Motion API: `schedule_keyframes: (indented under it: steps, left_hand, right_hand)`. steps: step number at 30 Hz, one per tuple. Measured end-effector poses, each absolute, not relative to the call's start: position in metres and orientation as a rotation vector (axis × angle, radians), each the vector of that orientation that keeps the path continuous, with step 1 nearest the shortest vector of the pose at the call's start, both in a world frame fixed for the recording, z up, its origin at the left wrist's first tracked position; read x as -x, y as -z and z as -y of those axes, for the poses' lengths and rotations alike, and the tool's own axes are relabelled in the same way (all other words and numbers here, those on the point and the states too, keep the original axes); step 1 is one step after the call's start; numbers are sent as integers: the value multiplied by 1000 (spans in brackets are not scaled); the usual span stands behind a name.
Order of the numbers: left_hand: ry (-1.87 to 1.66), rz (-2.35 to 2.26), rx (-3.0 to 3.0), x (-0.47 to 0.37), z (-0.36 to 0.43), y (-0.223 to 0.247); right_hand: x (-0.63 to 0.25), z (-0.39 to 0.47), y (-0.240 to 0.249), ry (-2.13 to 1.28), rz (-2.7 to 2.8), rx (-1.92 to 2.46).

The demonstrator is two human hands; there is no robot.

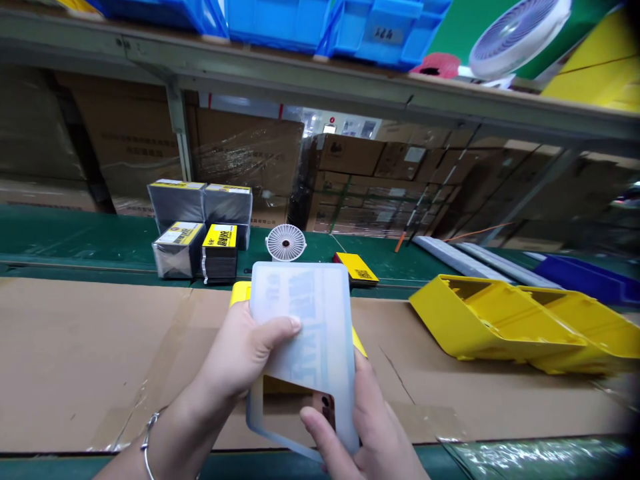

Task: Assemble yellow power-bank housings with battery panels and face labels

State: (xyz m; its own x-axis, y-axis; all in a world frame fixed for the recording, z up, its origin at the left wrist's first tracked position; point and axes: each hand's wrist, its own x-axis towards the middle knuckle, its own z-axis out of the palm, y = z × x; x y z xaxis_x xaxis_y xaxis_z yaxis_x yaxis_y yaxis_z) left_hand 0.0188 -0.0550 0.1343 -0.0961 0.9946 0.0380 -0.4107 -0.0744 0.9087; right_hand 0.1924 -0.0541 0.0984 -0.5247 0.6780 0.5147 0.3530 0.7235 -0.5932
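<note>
A translucent whitish sheet with rounded corners and faint blue lettering is held up before me. Its lower part has a window-like cut-out, through which brown and a small dark detail show. Behind the sheet, a yellow plastic piece peeks out at the left and right edges; most of it is hidden. My left hand grips the left side, thumb flat on the lettering. Along the lower right edge my right hand is closed, its thumb over the cut-out. The fingers behind are hidden.
Cardboard covers the bench. Yellow plastic bins lie at the right. Behind stand packed card stacks, a small white fan and a yellow-topped stack. Overhead, a shelf carries blue bins and a larger fan.
</note>
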Motion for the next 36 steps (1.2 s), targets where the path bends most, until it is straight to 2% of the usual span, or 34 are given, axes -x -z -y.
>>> schedule_keyframes:
  steps: [4,12,18,29,36]
  left_hand:
    - [-1479,-938,-835,-19,56,-137]
    - [-1389,-894,-930,-15,59,-141]
    - [-1496,-955,-880,-19,54,-134]
    - [-1373,-912,-910,-13,57,-138]
    - [-1473,-956,-883,-19,56,-136]
  right_hand:
    - [-192,55,-99,-524,2168,799]
    - [-193,53,-93,-763,2041,945]
    - [-191,54,-94,-685,2094,921]
    - [-192,53,-95,-698,2085,948]
    - [-192,55,-95,-673,2093,898]
